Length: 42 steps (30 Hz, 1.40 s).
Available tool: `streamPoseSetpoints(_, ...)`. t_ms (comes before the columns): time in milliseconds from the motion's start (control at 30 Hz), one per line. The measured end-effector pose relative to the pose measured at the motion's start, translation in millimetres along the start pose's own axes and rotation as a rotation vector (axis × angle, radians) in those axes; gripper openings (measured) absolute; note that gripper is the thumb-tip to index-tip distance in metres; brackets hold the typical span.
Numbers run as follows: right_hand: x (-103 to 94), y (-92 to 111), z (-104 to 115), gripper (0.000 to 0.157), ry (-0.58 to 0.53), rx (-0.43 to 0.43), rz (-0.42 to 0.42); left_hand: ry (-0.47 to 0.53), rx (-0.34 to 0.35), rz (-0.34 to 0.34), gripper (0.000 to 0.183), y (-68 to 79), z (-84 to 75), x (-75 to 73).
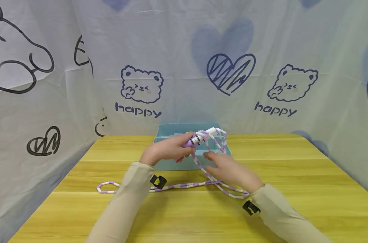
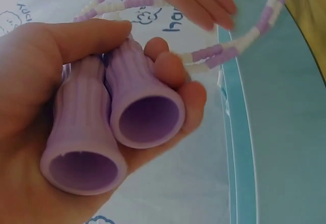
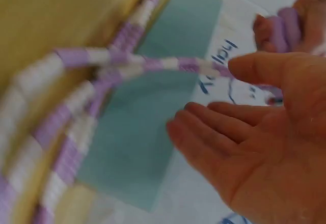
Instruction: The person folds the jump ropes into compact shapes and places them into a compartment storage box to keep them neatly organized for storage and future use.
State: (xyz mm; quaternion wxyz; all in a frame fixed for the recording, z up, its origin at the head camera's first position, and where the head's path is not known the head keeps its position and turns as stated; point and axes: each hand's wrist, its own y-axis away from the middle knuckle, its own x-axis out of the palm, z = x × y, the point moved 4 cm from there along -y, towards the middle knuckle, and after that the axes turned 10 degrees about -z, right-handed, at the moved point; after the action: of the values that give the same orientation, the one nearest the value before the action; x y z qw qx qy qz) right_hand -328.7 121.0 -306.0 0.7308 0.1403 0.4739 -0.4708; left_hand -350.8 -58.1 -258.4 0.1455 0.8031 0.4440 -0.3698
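My left hand (image 1: 171,147) holds the two purple handles (image 2: 81,114) of a beaded jump rope side by side, their hollow flared ends facing the left wrist camera. White handle parts (image 1: 209,132) point up and to the right, with some of the purple-and-white rope (image 1: 184,186) looped around them. More rope hangs below and lies across the table in long, narrow loops. Beside the hanging strands, my right hand (image 1: 229,169) has its fingers extended. In the right wrist view its palm (image 3: 275,168) shows, and a strand passes by the thumb; whether they touch I cannot tell.
Behind the hands stands a light blue open box (image 1: 168,164) with a divider inside. It rests on a yellow wood-grain table (image 1: 293,189). A white cloth (image 1: 184,50) printed with bears and hearts hangs behind and at the sides.
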Motion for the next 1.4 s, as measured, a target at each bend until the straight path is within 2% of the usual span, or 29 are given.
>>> streamPoseSetpoints(133, 13.1, -1, -5, 0.052, -0.134, -0.003, 0.095, 0.007, 0.001, -0.008, 0.016, -1.4, -3.0, 2.5)
streamPoseSetpoints(267, 19.9, -3, -10, 0.023, -0.253, -0.074, 0.185, -0.026, -0.041, -0.034, 0.017, -2.7, 0.6, 3.2)
streamPoseSetpoints(333, 20.1, -3, -11, 0.015, -0.305, -0.098, 0.213, -0.058, -0.052, -0.046, 0.017, -3.8, 3.6, 4.0)
streamPoseSetpoints(467, 15.5, -2, -9, 0.018, -0.436, -0.09, 0.246, -0.105, -0.048, -0.08, 0.019, -7.9, 9.1, 6.2)
streamPoseSetpoints(533, 9.6, 0, -6, 0.019, -0.449, -0.094, 0.246, -0.127, -0.039, -0.099, 0.024, -10.6, 10.6, 6.9)
streamPoseSetpoints(600, 3.0, 2, -2, 0.021, -0.409, -0.108, 0.241, -0.185, -0.018, -0.117, 0.03, -13.4, 10.7, 8.0)
streamPoseSetpoints(700, -6.5, 3, 5, 0.025, -0.288, -0.153, 0.187, -0.274, 0.009, -0.129, 0.037, -16.5, 9.8, 11.4)
streamPoseSetpoints(800, -11.3, 1, 12, 0.027, -0.242, -0.163, 0.13, -0.349, 0.008, -0.119, 0.041, -17.7, 8.6, 17.7)
streamPoseSetpoints(933, -13.8, -2, 18, 0.026, -0.335, -0.147, 0.073, -0.359, -0.009, -0.087, 0.041, -16.5, 5.6, 26.8)
streamPoseSetpoints(1100, -22.9, -3, 13, 0.028, -0.47, -0.058, 0.015, -0.37, 0.028, -0.087, 0.028, -16.8, 3.7, 36.5)
streamPoseSetpoints(1200, -36.9, -1, 2, 0.024, -0.466, -0.004, -0.068, -0.397, 0.051, -0.08, 0.022, -17.5, 2.7, 39.8)
streamPoseSetpoints(1300, -54.3, 2, -11, 0.019, -0.427, 0.029, -0.17, -0.436, 0.062, -0.044, 0.013, -17.8, 0.6, 42.0)
streamPoseSetpoints(1400, -68.9, 5, -23, 0.019, -0.395, 0.04, -0.218, -0.481, 0.063, -0.019, 0.019, -18.2, 0.5, 42.7)
